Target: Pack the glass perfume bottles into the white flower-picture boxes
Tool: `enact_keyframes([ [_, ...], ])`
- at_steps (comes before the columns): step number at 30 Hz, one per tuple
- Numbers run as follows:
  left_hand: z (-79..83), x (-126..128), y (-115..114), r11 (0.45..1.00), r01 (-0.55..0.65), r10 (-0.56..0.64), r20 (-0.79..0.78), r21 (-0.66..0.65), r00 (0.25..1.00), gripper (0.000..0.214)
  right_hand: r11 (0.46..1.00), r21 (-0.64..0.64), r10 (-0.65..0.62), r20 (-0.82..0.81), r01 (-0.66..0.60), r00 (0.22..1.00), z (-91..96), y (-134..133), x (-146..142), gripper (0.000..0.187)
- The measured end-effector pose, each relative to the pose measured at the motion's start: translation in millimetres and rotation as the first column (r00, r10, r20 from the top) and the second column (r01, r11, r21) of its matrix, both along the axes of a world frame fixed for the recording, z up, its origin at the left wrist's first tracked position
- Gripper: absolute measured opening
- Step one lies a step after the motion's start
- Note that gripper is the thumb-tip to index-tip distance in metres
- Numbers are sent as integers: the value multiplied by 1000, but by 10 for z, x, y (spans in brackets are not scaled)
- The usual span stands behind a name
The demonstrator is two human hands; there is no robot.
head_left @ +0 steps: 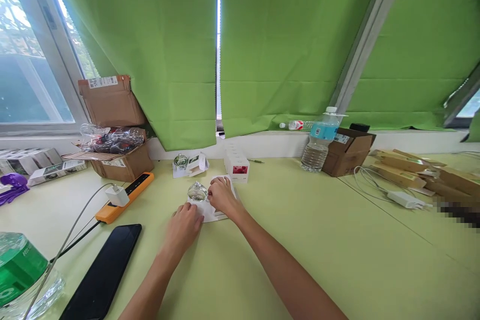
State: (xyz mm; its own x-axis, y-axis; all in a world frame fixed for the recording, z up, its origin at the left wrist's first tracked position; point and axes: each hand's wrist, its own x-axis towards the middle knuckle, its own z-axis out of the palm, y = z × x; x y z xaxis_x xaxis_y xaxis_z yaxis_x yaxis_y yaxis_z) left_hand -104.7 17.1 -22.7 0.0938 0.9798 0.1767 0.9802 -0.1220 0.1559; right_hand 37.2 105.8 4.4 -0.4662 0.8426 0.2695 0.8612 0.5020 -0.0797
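A small clear glass bottle (197, 192) stands on a flat white card (210, 212) in the middle of the yellow-green table (300, 240). My left hand (183, 227) lies on the near left edge of the card, fingers curled and pressing down. My right hand (222, 195) rests on the card just right of the bottle, fingers bent and touching it near its base. A second small glass bottle (180, 161) sits farther back on an unfolded white box (197, 164). Beside that stands a row of white boxes with a red picture (237, 165).
A black phone (103, 272) and an orange power strip (125, 196) with a white charger lie at left. An open carton of clear bottles (114, 152) stands behind. A water bottle (319, 140), a small carton (347, 152), a white adapter (407, 199) and wooden pieces sit at right.
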Motion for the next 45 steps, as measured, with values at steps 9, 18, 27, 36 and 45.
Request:
enact_keyframes([
  [9,23,-4,4,1000,-12,12,-8,-20,1000,24,990,3,137,82,-138,987,53,-121,33,14],
  [18,23,6,3,1000,-19,19,-4,-22,1000,22,963,28,263,144,-270,954,110,-493,124,18],
  [27,-20,1,20,1000,-26,25,87,6,996,22,944,57,314,141,-324,939,69,-764,290,21],
  [36,16,-91,219,976,-161,97,363,150,927,52,937,57,340,84,-345,937,27,-860,414,23],
  [45,-89,-235,489,987,-15,-73,536,158,841,55,920,61,387,-2,-386,922,-76,-844,347,16],
])
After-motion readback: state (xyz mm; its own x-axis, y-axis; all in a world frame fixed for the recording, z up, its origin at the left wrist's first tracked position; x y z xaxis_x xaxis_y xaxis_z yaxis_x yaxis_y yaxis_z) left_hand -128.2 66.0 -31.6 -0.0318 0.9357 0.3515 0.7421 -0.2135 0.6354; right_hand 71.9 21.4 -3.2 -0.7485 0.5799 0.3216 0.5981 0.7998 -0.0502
